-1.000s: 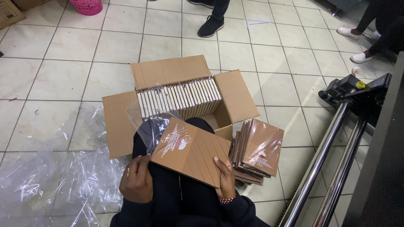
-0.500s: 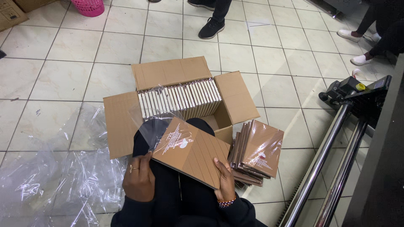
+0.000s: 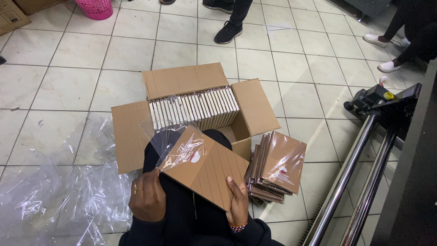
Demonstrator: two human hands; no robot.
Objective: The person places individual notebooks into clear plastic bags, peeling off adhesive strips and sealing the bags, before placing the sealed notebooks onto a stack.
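So compared with a second ago, the left hand [image 3: 146, 200] has slid in from the outer side and is now curled around the near corner of the brown notebook [image 3: 207, 171], right where the clear plastic sleeve [image 3: 175, 136] hangs off it. The sleeve looks a bit further up over the cover than before, roughly covering the upper left half, with the loose end flapping up toward the box. The right hand [image 3: 238, 202] hasn't really moved: fingers wrapped over the bottom edge, pinching the notebook flat on the lap.

My read is the sleeving of this one is about half done.

Everything else sits as it was: the open cardboard box [image 3: 255, 107] on the floor with its row of packed notebooks [image 3: 195, 107], the stack of wrapped ones [image 3: 277, 168] just right of the knee, loose plastic sheets [image 3: 54, 200] on the tiles to the left.
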